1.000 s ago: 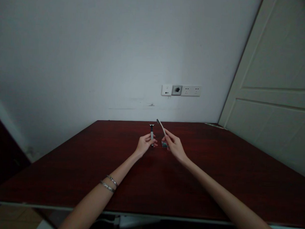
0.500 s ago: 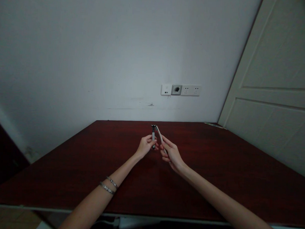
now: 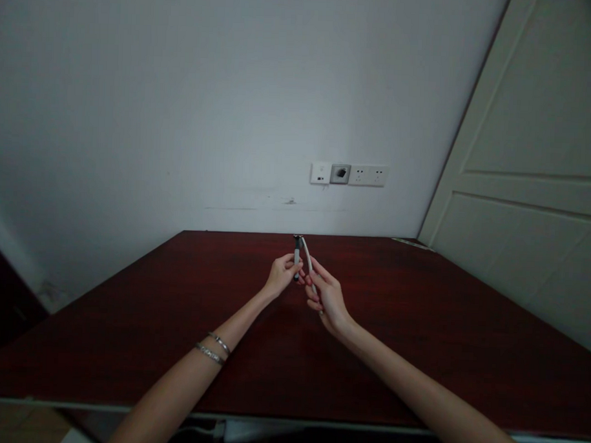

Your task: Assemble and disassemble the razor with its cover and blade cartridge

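My left hand [image 3: 281, 276] is closed round a small razor [image 3: 297, 246] with a dark head, held upright above the dark red table [image 3: 185, 321]. My right hand [image 3: 324, 297] pinches a slim pale handle-like piece [image 3: 308, 259], tilted so its upper end meets the razor's head. Both hands are raised a little over the middle of the table, fingertips almost touching. Two bracelets [image 3: 213, 348] circle my left wrist.
A white wall stands behind the table with a row of sockets [image 3: 349, 174]. A pale door [image 3: 534, 191] is at the right. A white object [image 3: 249, 432] lies below the table's front edge. A dark piece of furniture [image 3: 2, 302] sits at the left.
My right hand has swung the pale piece leftward until its tip meets the razor's head. Both hands have drawn together. A small box beside my right hand earlier is no longer visible.
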The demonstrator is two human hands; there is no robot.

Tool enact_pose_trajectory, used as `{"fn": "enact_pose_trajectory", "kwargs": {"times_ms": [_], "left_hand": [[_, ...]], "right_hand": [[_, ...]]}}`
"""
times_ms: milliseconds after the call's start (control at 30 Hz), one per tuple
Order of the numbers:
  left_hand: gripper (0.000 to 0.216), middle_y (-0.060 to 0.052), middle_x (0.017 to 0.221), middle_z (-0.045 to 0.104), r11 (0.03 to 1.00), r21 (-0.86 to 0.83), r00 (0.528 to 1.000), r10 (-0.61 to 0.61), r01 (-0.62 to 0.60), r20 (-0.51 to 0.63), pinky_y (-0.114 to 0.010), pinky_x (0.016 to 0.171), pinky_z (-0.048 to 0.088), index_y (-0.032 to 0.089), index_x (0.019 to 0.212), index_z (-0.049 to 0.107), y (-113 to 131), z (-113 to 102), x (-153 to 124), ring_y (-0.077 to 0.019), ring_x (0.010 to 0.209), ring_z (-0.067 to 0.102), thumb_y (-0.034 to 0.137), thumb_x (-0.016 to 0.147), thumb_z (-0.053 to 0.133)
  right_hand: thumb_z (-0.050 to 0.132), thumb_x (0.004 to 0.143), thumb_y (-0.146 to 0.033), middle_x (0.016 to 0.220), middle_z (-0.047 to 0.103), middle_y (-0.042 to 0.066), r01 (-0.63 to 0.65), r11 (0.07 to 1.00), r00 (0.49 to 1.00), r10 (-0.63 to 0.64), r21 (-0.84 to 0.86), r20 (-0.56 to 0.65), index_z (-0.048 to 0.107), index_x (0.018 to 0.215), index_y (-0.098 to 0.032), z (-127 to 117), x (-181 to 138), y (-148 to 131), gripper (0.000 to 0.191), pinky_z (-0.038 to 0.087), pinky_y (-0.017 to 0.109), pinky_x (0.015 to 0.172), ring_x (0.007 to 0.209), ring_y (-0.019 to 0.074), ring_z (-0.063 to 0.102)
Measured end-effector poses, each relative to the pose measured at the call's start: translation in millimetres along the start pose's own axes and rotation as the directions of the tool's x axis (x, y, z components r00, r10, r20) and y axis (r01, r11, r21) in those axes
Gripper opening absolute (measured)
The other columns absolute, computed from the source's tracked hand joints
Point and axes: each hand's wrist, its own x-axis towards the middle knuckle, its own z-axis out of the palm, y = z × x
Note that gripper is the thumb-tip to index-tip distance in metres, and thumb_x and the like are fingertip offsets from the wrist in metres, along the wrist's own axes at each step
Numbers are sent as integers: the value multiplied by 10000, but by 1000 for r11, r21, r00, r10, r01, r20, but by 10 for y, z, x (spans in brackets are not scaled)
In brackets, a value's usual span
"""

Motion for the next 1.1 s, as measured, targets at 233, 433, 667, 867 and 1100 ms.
{"fn": "enact_pose_trajectory", "kwargs": {"times_ms": [233,433,667,867,1100], "left_hand": [[265,-10,580,610,1000,8,1000,9,-9,-2,-234,461,463,124,803,537,-10,60,-73,-131,467,580,352,705,630],[247,-5,572,605,1000,7,999,-7,8,-46,-237,451,465,126,842,530,-20,-1,-72,-131,448,576,322,715,610],[227,4,550,592,999,28,999,-25,26,-33,-228,426,455,132,825,516,-99,-22,-93,-125,418,566,310,715,605],[287,-7,598,606,1000,12,1000,-15,15,-10,-244,424,468,121,877,539,-135,-15,-94,-126,430,566,335,704,620],[261,-5,620,617,1000,24,998,13,-12,-66,-206,459,461,128,780,545,-87,-3,-115,-115,493,582,328,665,664]], "right_hand": [[647,676,-285,567,432,-80,55,996,996,-59,-71,-67,448,1284,-209,-10,100,-12,644,145,132,322,370,13,260],[653,684,-334,604,444,-75,53,992,997,-58,-115,-45,460,1261,-230,-14,-37,65,617,149,129,318,378,9,264],[664,645,-364,586,433,-77,3,985,999,-12,-172,-53,528,972,-178,-34,158,-140,400,145,115,296,387,29,369],[649,655,-437,528,444,-85,-29,986,999,34,-167,25,489,871,-177,-46,170,-122,373,107,127,294,320,6,266],[652,665,-474,511,355,-104,-68,990,996,75,-121,53,477,778,-180,-15,-68,71,360,111,128,301,348,2,210]]}}
